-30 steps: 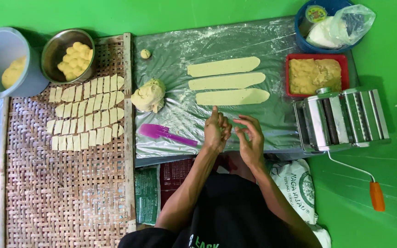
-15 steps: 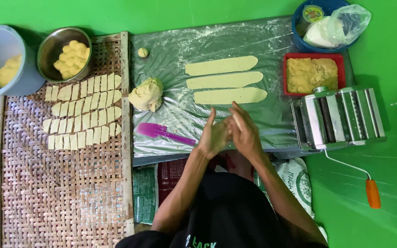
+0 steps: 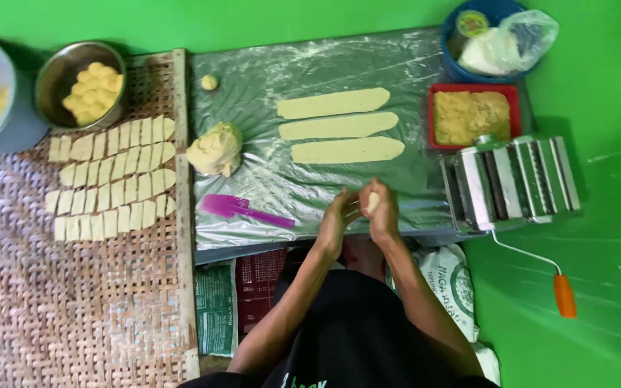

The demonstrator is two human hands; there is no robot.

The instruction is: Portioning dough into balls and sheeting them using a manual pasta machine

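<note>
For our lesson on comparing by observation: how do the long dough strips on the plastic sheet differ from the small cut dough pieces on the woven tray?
The dough strips are long with rounded ends; the cut pieces are short with squared edges. There are three strips but dozens of pieces. The strips lie apart on the plastic sheet; the pieces sit packed in four rows on the woven tray. Both are flat and pale yellow.

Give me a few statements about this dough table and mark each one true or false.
1. Three flat dough strips lie on the plastic sheet. True.
2. The purple spatula is in the left hand. False: it lies on the sheet.
3. Both hands, left and right hand, press a small piece of dough. True.
4. The cut dough pieces sit in the red tray. False: they lie on the woven mat.
</note>
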